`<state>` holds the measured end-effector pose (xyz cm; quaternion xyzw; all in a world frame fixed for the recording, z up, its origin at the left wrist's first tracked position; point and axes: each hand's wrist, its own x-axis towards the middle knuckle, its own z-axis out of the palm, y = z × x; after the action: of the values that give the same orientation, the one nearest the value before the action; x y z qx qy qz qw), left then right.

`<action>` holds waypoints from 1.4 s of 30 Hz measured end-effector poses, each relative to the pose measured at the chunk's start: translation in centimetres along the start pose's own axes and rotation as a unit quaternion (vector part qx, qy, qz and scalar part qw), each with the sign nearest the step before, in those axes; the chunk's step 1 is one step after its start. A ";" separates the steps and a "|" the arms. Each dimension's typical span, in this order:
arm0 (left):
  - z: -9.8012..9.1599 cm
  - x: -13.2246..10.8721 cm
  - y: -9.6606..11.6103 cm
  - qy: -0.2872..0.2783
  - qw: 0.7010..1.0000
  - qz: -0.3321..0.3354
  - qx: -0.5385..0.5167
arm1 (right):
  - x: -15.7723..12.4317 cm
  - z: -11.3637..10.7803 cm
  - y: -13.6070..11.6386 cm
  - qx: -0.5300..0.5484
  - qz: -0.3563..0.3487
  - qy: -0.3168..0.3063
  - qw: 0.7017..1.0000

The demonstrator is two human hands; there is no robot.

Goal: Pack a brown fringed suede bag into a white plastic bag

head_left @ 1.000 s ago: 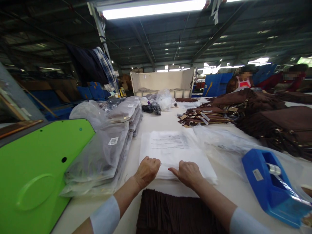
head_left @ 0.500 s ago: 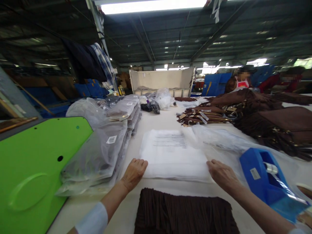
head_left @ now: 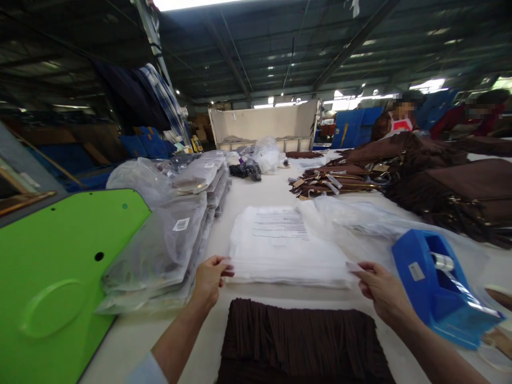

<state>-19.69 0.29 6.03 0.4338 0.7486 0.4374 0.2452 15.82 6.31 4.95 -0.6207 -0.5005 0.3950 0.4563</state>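
A stack of white translucent plastic bags (head_left: 280,250) with printed text lies flat on the table in front of me. My left hand (head_left: 208,280) pinches the near left corner of the stack's top bag between thumb and fingers. At the near right corner, my right hand (head_left: 378,285) pinches the bag's edge the same way. Closer to me lies a dark brown fringed piece (head_left: 302,341), its strips hanging toward the front; neither hand touches it.
Left stand bagged grey items (head_left: 160,245) with barcode labels and a green panel (head_left: 68,277). A blue tape dispenser (head_left: 432,282) sits at right, brown fringed bags (head_left: 468,197) behind it. Two people (head_left: 402,120) work at the far right. A black plastic bundle (head_left: 246,169) lies farther back.
Both hands have shifted from closed fists at the stack's sides to fingertip pinches at its near corners, with the wrists set farther apart. The view has tilted slightly down.
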 end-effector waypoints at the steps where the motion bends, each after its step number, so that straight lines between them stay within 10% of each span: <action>1: 0.2 0.0 0.0 -0.002 0.998 -0.018 -0.054 | -0.1 0.0 -0.2 0.049 0.019 -0.010 0.999; 14: 0.8 -1.6 -0.1 -0.020 0.938 -0.048 -0.343 | -1.3 -1.8 0.8 0.281 0.117 -0.126 0.944; 19: 0.6 -3.4 -0.7 -0.053 0.960 -0.050 -0.271 | -3.0 -1.7 1.2 0.008 0.028 -0.172 0.985; 25: 0.5 -5.2 -2.1 -0.066 0.996 -0.015 -0.064 | -5.1 -1.4 1.0 -0.178 -0.013 -0.086 0.980; 42: -0.2 -9.4 -2.4 -0.051 0.988 -0.141 0.041 | -8.5 -2.9 2.4 -0.175 0.094 -0.032 0.980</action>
<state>-16.14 -8.46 3.96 0.3552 0.8064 0.3442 0.3242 17.58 -2.77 3.73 -0.7220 -0.5157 0.3624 0.2854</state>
